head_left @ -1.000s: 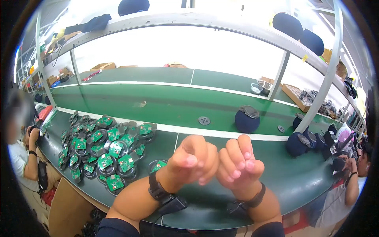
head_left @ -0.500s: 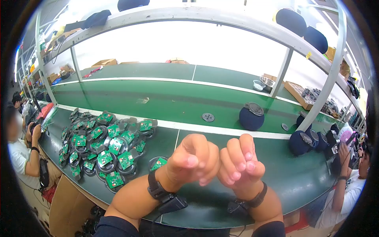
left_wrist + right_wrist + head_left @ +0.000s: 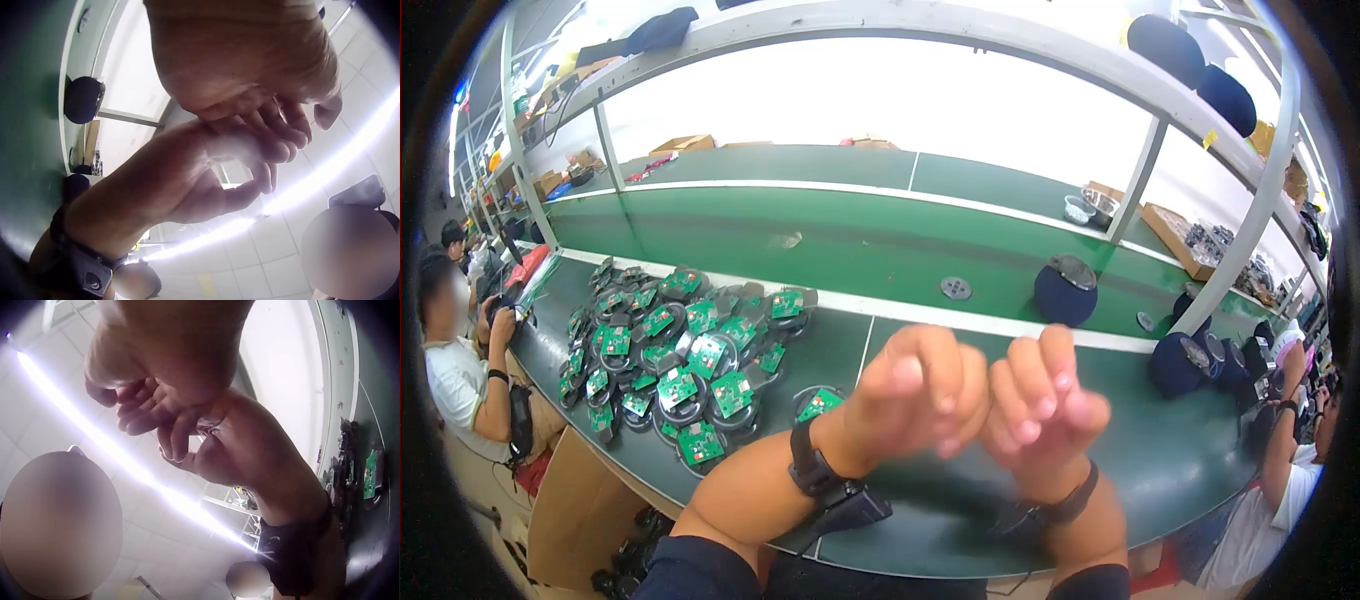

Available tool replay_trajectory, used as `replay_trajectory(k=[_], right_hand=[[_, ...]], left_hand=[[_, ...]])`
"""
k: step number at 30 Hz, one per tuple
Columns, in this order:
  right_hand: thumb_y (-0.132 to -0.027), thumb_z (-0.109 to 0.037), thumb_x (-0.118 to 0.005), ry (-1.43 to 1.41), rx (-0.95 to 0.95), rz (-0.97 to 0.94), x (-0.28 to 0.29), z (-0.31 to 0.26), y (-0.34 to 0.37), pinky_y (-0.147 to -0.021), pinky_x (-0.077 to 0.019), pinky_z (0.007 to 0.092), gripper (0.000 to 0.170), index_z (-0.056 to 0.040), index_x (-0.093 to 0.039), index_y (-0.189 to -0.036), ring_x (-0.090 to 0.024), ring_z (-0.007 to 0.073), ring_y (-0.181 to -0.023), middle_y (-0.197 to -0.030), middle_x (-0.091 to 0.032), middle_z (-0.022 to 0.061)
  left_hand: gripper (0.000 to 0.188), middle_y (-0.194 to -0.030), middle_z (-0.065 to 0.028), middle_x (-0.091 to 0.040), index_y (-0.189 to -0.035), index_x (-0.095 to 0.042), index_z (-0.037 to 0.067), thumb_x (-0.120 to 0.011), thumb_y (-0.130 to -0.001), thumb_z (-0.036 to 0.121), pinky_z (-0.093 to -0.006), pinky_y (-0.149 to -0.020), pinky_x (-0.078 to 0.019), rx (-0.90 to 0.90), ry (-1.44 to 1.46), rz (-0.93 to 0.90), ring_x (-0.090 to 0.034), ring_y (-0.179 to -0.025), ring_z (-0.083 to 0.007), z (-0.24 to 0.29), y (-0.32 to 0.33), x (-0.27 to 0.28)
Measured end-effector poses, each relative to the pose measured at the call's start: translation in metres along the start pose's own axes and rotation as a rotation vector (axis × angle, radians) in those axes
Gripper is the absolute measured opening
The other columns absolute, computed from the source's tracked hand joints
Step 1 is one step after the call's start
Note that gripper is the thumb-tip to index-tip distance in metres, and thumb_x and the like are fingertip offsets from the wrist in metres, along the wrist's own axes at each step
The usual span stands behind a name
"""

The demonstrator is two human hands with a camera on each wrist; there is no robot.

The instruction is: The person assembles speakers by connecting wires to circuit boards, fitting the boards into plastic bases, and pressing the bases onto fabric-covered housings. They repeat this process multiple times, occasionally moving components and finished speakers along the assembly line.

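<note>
My left hand (image 3: 915,395) and right hand (image 3: 1045,405) are raised side by side over the green worktable (image 3: 960,490). Both have loosely curled fingers with nothing between them. In the left wrist view, the left hand (image 3: 237,56) overlaps the right hand (image 3: 212,169). Dark bands with small cameras circle both wrists. Just left of my left hand lies a dark ring with a green circuit board (image 3: 822,402). Farther left spreads a pile of similar ring-shaped parts with green boards (image 3: 705,355).
Beyond the hands, a dark round ball-shaped unit (image 3: 1065,292) and a flat grey disc (image 3: 956,288) sit on the green strip. More dark round units (image 3: 1180,362) stand at right. A metal shelf (image 3: 850,22) spans above. People sit at both sides.
The view has shifted, so the table and its parts appear farther right and slightly higher. Both hands stay raised together; their fingers look a little looser and blurred.
</note>
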State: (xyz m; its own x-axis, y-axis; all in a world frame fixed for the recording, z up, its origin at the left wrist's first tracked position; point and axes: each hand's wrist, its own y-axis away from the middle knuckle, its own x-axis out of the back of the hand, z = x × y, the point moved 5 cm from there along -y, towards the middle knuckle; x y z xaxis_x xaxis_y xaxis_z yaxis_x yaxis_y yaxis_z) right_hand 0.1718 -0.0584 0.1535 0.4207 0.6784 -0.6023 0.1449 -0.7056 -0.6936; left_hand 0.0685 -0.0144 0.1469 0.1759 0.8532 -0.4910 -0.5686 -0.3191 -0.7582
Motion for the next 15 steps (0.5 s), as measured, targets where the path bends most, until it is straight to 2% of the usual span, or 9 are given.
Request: replay_trajectory(k=[1, 2, 4, 8, 10, 11, 12, 13, 15], right_hand=[[-0.092, -0.017, -0.063, 0.018, 0.003, 0.009, -0.001, -0.003, -0.002, -0.062, -0.0550, 0.0367, 0.016, -0.0075, -0.051, -0.093, -0.059, 0.0228, -0.074, -0.084, -0.054, 0.0077], [-0.093, -0.026, -0.057, 0.049, 0.056, 0.082, -0.003, -0.006, -0.005, -0.067, -0.0503, 0.0349, 0.018, -0.0093, -0.051, -0.092, -0.056, 0.0221, -0.074, -0.084, -0.053, 0.0068], [-0.094, -0.028, -0.054, 0.099, 0.133, 0.117, -0.010, -0.015, -0.013, -0.069, -0.0477, 0.0322, 0.019, -0.0105, -0.052, -0.087, -0.055, 0.0205, -0.073, -0.082, -0.052, 0.0059], [-0.096, -0.024, -0.054, 0.317, 0.025, 0.124, 0.017, -0.012, -0.018, -0.074, -0.0493, 0.0325, 0.017, -0.0094, -0.055, -0.086, -0.057, 0.0197, -0.076, -0.085, -0.056, 0.0062], [-0.099, -0.021, -0.055, 0.601, -0.284, 0.237, 0.047, 0.009, -0.011, -0.078, -0.0506, 0.0328, 0.016, -0.0081, -0.059, -0.090, -0.061, 0.0189, -0.083, -0.092, -0.062, 0.0071], [-0.099, -0.021, -0.055, 0.597, -0.286, 0.241, 0.058, 0.011, -0.004, -0.078, -0.0506, 0.0328, 0.016, -0.0081, -0.059, -0.090, -0.061, 0.0189, -0.083, -0.092, -0.062, 0.0071], [-0.100, -0.021, -0.056, 0.602, -0.434, 0.289, 0.073, 0.018, 0.009, -0.080, -0.0510, 0.0327, 0.016, -0.0071, -0.060, -0.094, -0.062, 0.0185, -0.086, -0.095, -0.064, 0.0078], [-0.100, -0.021, -0.056, 0.602, -0.585, 0.336, 0.083, 0.023, 0.024, -0.082, -0.0513, 0.0327, 0.016, -0.0061, -0.061, -0.097, -0.064, 0.0182, -0.089, -0.098, -0.066, 0.0084], [-0.101, -0.023, -0.056, 0.579, -0.660, 0.361, 0.089, 0.021, 0.048, -0.082, -0.0512, 0.0328, 0.018, -0.0061, -0.061, -0.098, -0.064, 0.0183, -0.090, -0.099, -0.066, 0.0084]], left_hand=[[0.030, -0.075, -0.0087, -0.054, -0.078, -0.055, 0.006, -0.058, -0.100, 0.026, -0.0296, -0.054, -0.0442, -0.056, -0.027, 0.037, -0.054, -0.059, -0.0202, 0.001, -0.003, -0.001], [0.039, -0.076, -0.0063, -0.050, -0.074, -0.052, 0.011, -0.052, -0.104, 0.036, -0.0285, -0.054, -0.0444, -0.133, -0.255, 0.039, -0.052, -0.058, -0.0197, 0.004, -0.007, 0.000], [0.042, -0.072, -0.0031, -0.048, -0.069, -0.048, 0.012, -0.049, -0.105, 0.034, -0.0279, -0.051, -0.0375, -0.162, -0.516, 0.272, -0.046, -0.055, -0.0154, 0.021, -0.015, -0.015], [0.043, -0.057, 0.0018, -0.040, -0.069, -0.046, 0.011, -0.047, -0.107, 0.032, -0.0283, -0.046, -0.0283, -0.084, -0.584, 0.271, -0.033, -0.048, -0.0102, 0.058, -0.012, -0.008], [0.045, -0.055, 0.0016, -0.040, -0.068, -0.047, 0.011, -0.045, -0.108, 0.032, -0.0273, -0.045, -0.0278, -0.056, -0.706, 0.438, -0.034, -0.047, -0.0099, 0.064, -0.007, 0.006], [0.046, -0.055, 0.0009, -0.044, -0.065, -0.048, 0.012, -0.049, -0.108, 0.030, -0.0262, -0.047, -0.0288, 0.029, -0.810, 0.532, -0.038, -0.048, -0.0096, 0.064, -0.002, 0.011], [0.046, -0.055, 0.0009, -0.044, -0.065, -0.048, 0.012, -0.049, -0.108, 0.030, -0.0262, -0.047, -0.0288, 0.034, -0.808, 0.537, -0.038, -0.048, -0.0096, 0.062, 0.003, 0.018], [0.046, -0.055, 0.0005, -0.046, -0.064, -0.048, 0.011, -0.052, -0.107, 0.029, -0.0255, -0.048, -0.0298, 0.121, -1.029, 0.613, -0.040, -0.049, -0.0094, 0.059, 0.014, 0.033], [0.042, -0.057, -0.0015, -0.050, -0.065, -0.050, 0.006, -0.063, -0.101, 0.024, -0.0283, -0.052, -0.0356, 0.233, -1.529, 0.658, -0.046, -0.052, -0.0136, 0.057, 0.035, 0.055]])
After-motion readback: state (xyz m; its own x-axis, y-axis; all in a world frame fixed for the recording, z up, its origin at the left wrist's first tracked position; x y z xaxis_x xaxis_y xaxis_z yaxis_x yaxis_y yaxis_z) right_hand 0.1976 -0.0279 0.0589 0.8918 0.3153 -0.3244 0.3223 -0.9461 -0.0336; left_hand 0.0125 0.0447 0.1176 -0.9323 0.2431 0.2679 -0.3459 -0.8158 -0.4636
